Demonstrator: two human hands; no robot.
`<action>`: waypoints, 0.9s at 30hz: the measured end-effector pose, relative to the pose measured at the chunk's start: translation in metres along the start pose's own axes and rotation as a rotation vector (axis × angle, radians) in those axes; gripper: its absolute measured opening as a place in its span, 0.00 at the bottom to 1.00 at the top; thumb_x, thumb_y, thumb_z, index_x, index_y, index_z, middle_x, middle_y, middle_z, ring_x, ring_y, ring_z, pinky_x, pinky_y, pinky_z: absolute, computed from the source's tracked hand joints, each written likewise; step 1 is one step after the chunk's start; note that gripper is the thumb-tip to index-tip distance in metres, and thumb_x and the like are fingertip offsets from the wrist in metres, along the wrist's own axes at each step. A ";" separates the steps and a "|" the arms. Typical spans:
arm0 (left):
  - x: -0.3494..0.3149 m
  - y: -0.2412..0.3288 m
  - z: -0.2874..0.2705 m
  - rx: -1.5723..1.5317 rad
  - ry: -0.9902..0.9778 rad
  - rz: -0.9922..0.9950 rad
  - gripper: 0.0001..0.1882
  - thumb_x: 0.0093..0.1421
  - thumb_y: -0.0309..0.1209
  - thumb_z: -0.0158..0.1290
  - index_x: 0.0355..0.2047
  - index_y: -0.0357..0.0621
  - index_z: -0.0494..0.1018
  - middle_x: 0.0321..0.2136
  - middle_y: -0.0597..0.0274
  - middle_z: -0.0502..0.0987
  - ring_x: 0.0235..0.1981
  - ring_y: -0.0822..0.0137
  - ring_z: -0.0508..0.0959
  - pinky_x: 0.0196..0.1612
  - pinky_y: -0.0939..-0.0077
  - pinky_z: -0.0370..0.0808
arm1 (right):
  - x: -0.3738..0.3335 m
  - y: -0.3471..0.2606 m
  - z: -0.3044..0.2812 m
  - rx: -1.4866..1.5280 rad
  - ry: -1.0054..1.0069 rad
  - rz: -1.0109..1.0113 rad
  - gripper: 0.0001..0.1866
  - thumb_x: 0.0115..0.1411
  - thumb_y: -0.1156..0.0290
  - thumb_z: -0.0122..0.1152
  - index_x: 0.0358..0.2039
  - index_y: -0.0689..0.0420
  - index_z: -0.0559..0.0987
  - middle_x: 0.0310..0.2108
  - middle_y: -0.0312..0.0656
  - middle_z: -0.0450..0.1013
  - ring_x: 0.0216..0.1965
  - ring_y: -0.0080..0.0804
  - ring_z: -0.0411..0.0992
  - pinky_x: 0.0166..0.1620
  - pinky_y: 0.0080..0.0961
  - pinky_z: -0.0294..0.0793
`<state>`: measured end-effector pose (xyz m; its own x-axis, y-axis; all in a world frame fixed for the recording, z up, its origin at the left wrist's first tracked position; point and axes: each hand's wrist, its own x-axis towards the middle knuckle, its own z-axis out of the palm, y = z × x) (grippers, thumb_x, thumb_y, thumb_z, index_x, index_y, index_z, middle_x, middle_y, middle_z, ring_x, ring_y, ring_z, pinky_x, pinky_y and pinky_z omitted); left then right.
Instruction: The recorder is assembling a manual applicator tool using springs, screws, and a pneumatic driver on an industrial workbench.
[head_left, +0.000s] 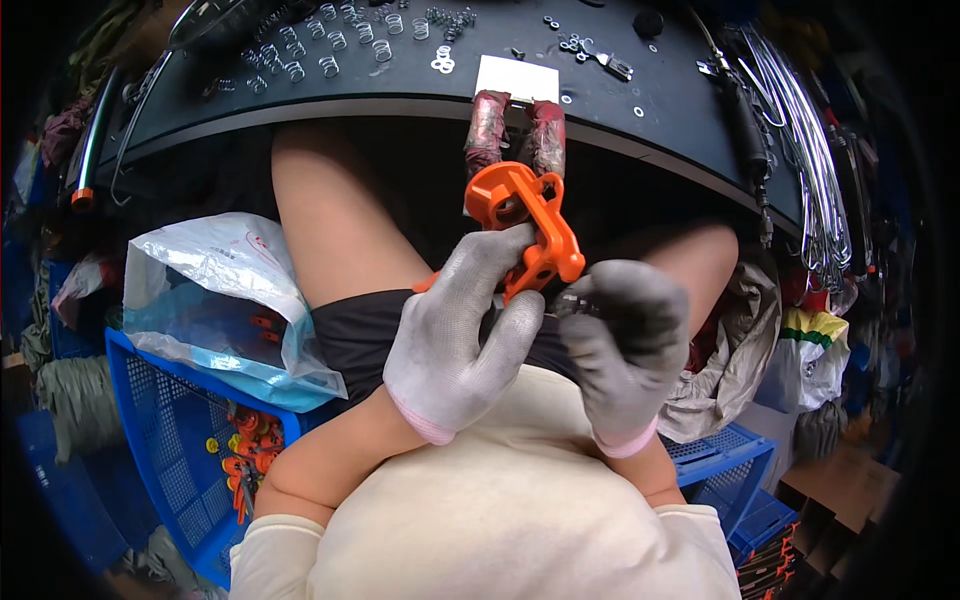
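Observation:
My left hand (455, 335), in a grey knit glove with a pink cuff, is closed around an orange bracket-like part (548, 235) with a round opening and several holes. The part is held above my lap, just in front of two wrapped, red-stained jaws (488, 130) at the table's edge. Close to the part's lower right end is my right hand (630, 335), gloved the same way, its palm blackened. Its fingers are curled; a small dark, shiny bit shows at the fingertips, too unclear to name.
Springs (383, 50), washers (443, 60) and a small metal tool (610, 62) lie on the dark table (480, 30). To the left are a plastic bag (215, 290) and a blue crate (175, 450) with orange parts. Long metal rods (800, 150) hang at right beside a power driver (748, 125).

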<state>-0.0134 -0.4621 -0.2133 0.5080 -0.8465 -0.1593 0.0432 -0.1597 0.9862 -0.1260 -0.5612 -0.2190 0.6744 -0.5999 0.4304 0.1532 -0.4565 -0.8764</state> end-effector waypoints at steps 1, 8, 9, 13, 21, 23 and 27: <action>0.000 -0.001 0.000 0.097 0.008 0.119 0.21 0.58 0.23 0.41 0.54 0.37 0.62 0.36 0.59 0.70 0.31 0.73 0.71 0.39 0.80 0.70 | -0.001 -0.008 0.008 0.227 0.108 0.170 0.17 0.48 0.85 0.68 0.37 0.63 0.71 0.31 0.42 0.74 0.29 0.21 0.73 0.33 0.16 0.75; -0.001 0.003 -0.002 0.244 0.030 0.243 0.19 0.56 0.22 0.44 0.49 0.35 0.66 0.36 0.52 0.72 0.33 0.66 0.75 0.39 0.75 0.72 | -0.002 -0.004 0.001 0.490 0.064 0.333 0.15 0.48 0.86 0.68 0.32 0.62 0.70 0.30 0.39 0.74 0.32 0.20 0.74 0.36 0.17 0.77; -0.001 0.002 -0.002 0.220 0.029 0.235 0.18 0.56 0.22 0.45 0.48 0.35 0.67 0.36 0.52 0.73 0.33 0.65 0.75 0.40 0.75 0.73 | -0.002 -0.008 0.002 0.488 0.117 0.440 0.14 0.49 0.84 0.67 0.32 0.62 0.70 0.30 0.38 0.73 0.31 0.19 0.73 0.35 0.16 0.76; -0.003 0.005 -0.004 0.315 0.052 0.249 0.17 0.56 0.22 0.45 0.46 0.34 0.68 0.36 0.52 0.73 0.32 0.65 0.77 0.40 0.74 0.73 | -0.004 0.001 -0.007 0.324 -0.004 0.570 0.12 0.55 0.75 0.67 0.34 0.61 0.71 0.30 0.35 0.73 0.29 0.16 0.71 0.32 0.14 0.73; -0.001 0.003 -0.003 0.263 0.052 0.257 0.16 0.55 0.23 0.47 0.45 0.37 0.69 0.33 0.55 0.73 0.27 0.70 0.74 0.34 0.78 0.71 | -0.005 0.006 0.005 0.999 0.078 0.669 0.14 0.58 0.68 0.65 0.36 0.62 0.70 0.33 0.43 0.75 0.34 0.26 0.77 0.41 0.24 0.80; 0.000 0.008 -0.004 0.278 0.034 0.216 0.14 0.55 0.24 0.50 0.43 0.38 0.70 0.31 0.54 0.74 0.26 0.65 0.76 0.33 0.75 0.73 | -0.003 0.002 0.004 0.963 0.083 0.704 0.14 0.58 0.68 0.65 0.36 0.62 0.70 0.33 0.43 0.75 0.34 0.26 0.77 0.40 0.23 0.80; 0.005 0.003 -0.008 0.470 0.061 0.253 0.12 0.54 0.26 0.50 0.40 0.39 0.71 0.27 0.48 0.74 0.26 0.53 0.78 0.32 0.68 0.75 | -0.001 0.006 0.005 0.773 0.008 0.823 0.10 0.58 0.74 0.62 0.36 0.59 0.70 0.30 0.33 0.71 0.32 0.15 0.69 0.35 0.15 0.72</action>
<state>-0.0034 -0.4628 -0.2111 0.5022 -0.8593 0.0971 -0.4699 -0.1769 0.8648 -0.1219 -0.5603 -0.2258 0.7722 -0.5361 -0.3411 0.0719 0.6071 -0.7913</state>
